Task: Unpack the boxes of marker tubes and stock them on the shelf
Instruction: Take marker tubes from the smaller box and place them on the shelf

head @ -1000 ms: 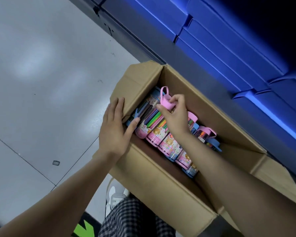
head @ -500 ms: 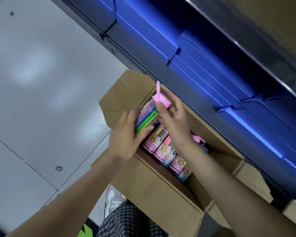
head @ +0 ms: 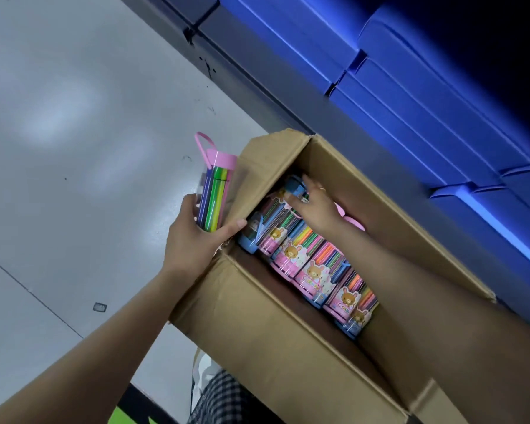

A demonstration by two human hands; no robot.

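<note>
An open cardboard box [head: 266,338] holds several marker tubes [head: 312,267] lying side by side, with pink and blue ends and bear labels. My left hand [head: 193,240] grips a clear marker tube with a pink lid [head: 216,191], held upright outside the box, over the floor at the box's left flap. My right hand [head: 314,209] reaches into the far end of the box, and its fingers curl round the blue lid of another tube [head: 296,186] lying there.
Blue boxes [head: 410,96] fill a dark shelf unit [head: 303,87] right behind the cardboard box. Grey tiled floor [head: 74,148] spreads to the left. A checked trouser leg and a white shoe [head: 208,371] show at the bottom.
My left hand has taken the pink-lidded tube out of the box and moved it left over the floor. My right hand let it go and reached back into the box for a blue-lidded tube.
</note>
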